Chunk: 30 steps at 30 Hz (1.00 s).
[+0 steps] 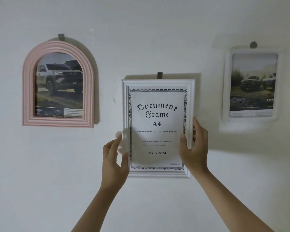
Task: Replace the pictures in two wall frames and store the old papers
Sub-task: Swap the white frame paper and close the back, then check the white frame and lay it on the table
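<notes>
White wall (149,39), hands gripping white frame (158,84) edges

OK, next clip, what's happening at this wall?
A person grips the white document frame by its two sides, left hand on the left edge, right hand on the right. It hangs under a hook and holds the stock "Document Frame A4" sheet. The pink arched frame and the white frame at right both show truck pictures.

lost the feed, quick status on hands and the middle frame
Left hand and right hand grip the white document frame by its sides. Frame against wall under its hook. Nothing in the way.
</notes>
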Available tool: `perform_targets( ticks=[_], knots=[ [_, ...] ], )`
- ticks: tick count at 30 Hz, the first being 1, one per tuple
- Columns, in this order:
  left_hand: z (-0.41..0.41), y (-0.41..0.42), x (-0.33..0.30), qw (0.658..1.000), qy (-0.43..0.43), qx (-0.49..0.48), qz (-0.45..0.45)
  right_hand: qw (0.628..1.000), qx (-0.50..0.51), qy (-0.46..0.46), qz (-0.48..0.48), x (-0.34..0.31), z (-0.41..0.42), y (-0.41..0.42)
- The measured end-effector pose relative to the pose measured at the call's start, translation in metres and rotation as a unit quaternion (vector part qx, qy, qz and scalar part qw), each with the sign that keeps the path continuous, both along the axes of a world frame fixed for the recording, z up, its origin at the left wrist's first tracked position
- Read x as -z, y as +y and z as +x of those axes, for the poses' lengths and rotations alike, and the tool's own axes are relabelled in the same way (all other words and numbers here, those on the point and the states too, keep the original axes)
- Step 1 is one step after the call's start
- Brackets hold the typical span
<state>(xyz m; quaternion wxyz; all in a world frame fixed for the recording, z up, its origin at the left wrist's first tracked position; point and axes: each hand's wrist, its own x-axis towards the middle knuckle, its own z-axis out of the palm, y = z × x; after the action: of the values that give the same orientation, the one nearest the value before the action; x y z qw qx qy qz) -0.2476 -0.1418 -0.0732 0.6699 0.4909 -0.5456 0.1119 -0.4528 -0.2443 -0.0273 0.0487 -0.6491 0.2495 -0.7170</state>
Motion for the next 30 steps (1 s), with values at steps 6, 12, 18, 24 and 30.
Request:
perform_targets(
  ticks=[6, 12, 18, 24, 30],
  knots=[
    [-0.037, 0.012, -0.021, 0.999, -0.020, -0.021, -0.044, 0.998, 0.031, 0.026, -0.037, -0.006, -0.036, 0.005],
    [-0.107, 0.006, -0.044, 0.993, -0.089, 0.031, -0.069, 0.994, 0.095, 0.002, -0.051, -0.014, -0.104, -0.003],
    [-0.180, -0.027, -0.061, 0.987, -0.128, 0.083, -0.054, 0.986, 0.164, 0.003, -0.015, -0.030, -0.183, -0.028],
    [-0.233, -0.076, -0.082, 0.985, -0.143, 0.095, 0.004, 0.979, 0.165, 0.066, 0.096, -0.051, -0.235, -0.064],
    [-0.262, -0.111, -0.100, 0.988, -0.142, 0.052, 0.037, 0.975, 0.156, 0.121, 0.099, -0.063, -0.248, -0.090]
  ],
)
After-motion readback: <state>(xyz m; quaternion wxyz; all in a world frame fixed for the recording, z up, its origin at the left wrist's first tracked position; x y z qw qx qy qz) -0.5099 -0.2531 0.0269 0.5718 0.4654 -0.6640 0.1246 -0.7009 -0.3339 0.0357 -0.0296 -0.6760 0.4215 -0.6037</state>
